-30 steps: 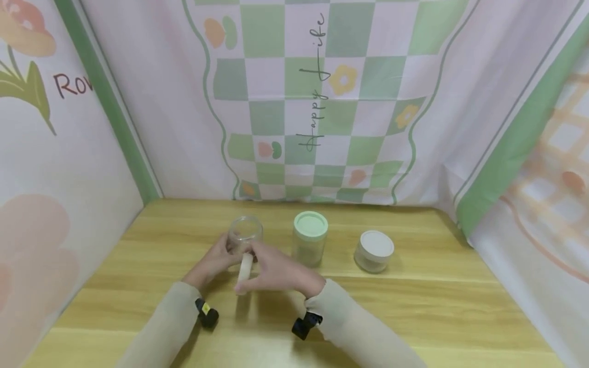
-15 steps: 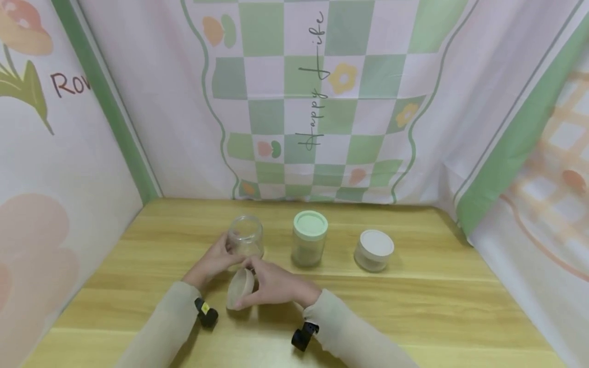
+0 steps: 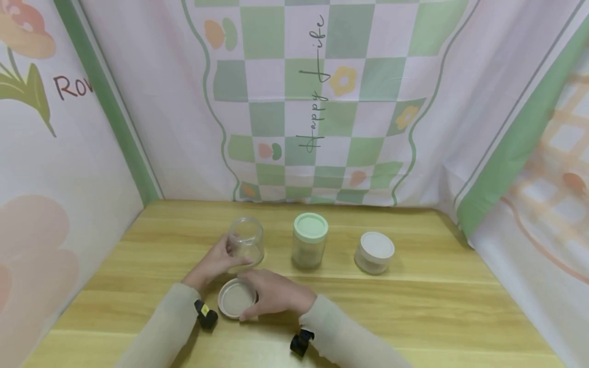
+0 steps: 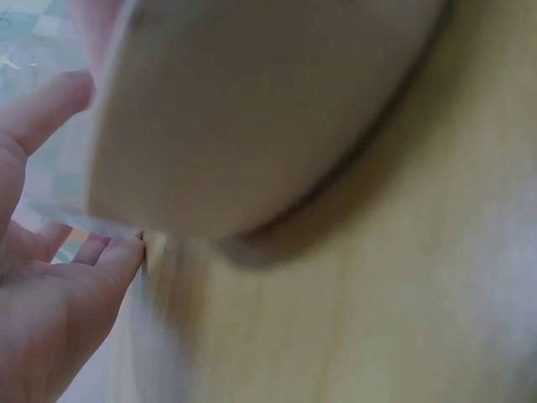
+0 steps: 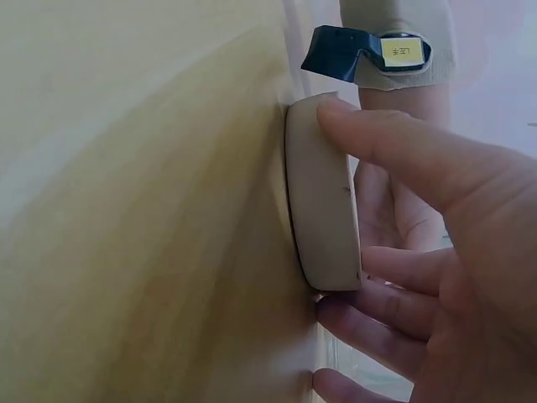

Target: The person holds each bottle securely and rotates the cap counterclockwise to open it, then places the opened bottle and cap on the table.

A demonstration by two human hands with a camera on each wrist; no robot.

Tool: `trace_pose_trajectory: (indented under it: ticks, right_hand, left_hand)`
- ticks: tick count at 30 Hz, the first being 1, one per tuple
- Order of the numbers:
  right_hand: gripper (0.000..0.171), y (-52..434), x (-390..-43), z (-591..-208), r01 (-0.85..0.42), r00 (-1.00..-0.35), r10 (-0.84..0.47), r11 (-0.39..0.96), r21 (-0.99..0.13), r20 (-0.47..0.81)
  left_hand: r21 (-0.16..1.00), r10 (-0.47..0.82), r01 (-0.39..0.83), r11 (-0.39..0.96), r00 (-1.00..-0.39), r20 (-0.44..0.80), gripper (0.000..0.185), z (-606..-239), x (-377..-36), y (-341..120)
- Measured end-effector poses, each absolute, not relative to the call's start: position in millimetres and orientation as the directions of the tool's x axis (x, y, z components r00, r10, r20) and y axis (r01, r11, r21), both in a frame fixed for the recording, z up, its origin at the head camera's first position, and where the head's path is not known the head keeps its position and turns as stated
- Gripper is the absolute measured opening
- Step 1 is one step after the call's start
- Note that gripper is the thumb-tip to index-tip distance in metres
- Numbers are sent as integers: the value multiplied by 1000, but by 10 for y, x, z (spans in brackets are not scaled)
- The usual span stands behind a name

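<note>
An uncovered clear glass jar [image 3: 248, 240] stands upright at the left of the table, and my left hand [image 3: 221, 259] holds it around its left and near sides. In front of the jar, a beige lid [image 3: 236, 298] lies with its hollow side up, at or very near the wood. My right hand [image 3: 276, 294] grips the lid's right edge between thumb and fingers. From the right wrist view, the lid's side wall [image 5: 323, 201] shows between thumb and fingers, close against the table. Up close in the left wrist view, the blurred lid [image 4: 252, 109] hides part of the jar.
A taller jar with a green lid [image 3: 310, 240] stands right of the glass jar. Farther right is a short jar with a white lid [image 3: 375, 252]. The wooden table [image 3: 414, 317] ends at a patterned curtain [image 3: 313, 122] behind.
The lid has tipped from on edge to flat, hollow side up, as my right hand moved down towards me with it. My left hand stays on the jar.
</note>
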State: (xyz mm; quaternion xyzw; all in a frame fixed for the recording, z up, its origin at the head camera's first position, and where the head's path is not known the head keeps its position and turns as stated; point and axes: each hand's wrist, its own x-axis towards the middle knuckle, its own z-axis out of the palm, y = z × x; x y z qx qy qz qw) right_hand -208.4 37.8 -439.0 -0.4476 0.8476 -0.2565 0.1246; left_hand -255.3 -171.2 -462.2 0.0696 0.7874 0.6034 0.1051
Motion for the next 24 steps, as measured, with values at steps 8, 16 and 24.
trace_pose_trajectory:
  ticks: [8, 16, 24]
  right_hand:
    - [87, 398, -2013, -4351, -683, -607, -794, 536, -497, -23]
    - [74, 445, -2011, -4283, -669, -651, -759, 565, -483, 15]
    - [54, 538, -2040, -4133, -705, -657, -747, 565, -428, 97]
  left_hand:
    - [949, 242, -6, 315, -966, -87, 104, -4625, -2529, -1713]
    - [929, 217, 131, 346, -975, 56, 109, -4504, -2497, -1722]
    - [843, 167, 280, 459, -959, 227, 98, -4286, -2434, -1684]
